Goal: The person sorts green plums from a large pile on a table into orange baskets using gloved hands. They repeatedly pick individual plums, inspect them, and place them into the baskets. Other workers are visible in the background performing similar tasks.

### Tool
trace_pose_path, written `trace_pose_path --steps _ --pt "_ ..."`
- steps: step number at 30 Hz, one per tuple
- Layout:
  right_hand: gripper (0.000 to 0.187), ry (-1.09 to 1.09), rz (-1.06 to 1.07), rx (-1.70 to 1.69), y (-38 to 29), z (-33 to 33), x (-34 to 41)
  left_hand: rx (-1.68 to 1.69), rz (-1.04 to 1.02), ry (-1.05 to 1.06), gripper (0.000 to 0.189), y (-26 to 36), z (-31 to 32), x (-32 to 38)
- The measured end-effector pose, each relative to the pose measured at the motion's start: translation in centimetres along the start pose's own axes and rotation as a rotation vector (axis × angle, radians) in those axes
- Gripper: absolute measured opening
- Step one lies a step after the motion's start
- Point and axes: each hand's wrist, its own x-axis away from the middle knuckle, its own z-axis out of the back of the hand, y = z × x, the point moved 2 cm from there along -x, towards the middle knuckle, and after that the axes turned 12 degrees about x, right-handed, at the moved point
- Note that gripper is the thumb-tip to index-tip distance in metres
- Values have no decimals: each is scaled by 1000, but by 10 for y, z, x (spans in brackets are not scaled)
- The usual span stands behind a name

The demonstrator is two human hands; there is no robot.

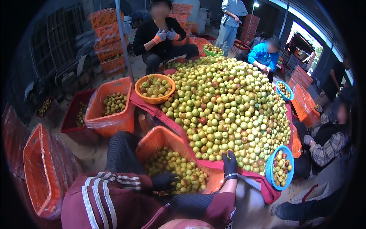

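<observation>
A large heap of green and reddish jujube-like fruits (228,108) lies on a table covered with red cloth (210,163). At the heap's near edge is my right hand (230,164), in a dark glove, its fingertips at a brownish fruit (224,153); whether it grips that fruit is unclear. My left hand (164,181), also dark-gloved, is over the near left part of an orange plastic crate (177,139) between my legs. Its fingers are spread beside the fruits (190,174) in the crate, and no fruit is visible in it.
An orange basin (155,100) and a blue basket (268,169) of fruit stand at the table's edges. Left are a lined orange crate (110,123) and a dark red crate (77,130). Several people sit or stand around the heap; a metal pole (125,43) rises behind the lined crate.
</observation>
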Motion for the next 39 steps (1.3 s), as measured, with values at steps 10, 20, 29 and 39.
trace_pose_path --steps 10,20,29,39 --pt "66 -330 52 295 -12 -34 1 86 134 -123 42 -52 -25 19" --pt "59 -414 124 574 -29 -45 -25 411 397 -249 43 -91 -42 5" --pt "23 -800 -17 343 -32 -63 -12 352 492 -426 48 -78 -62 -9" --pt "29 -695 135 385 -11 -60 -11 207 378 -509 38 -80 -64 -1"
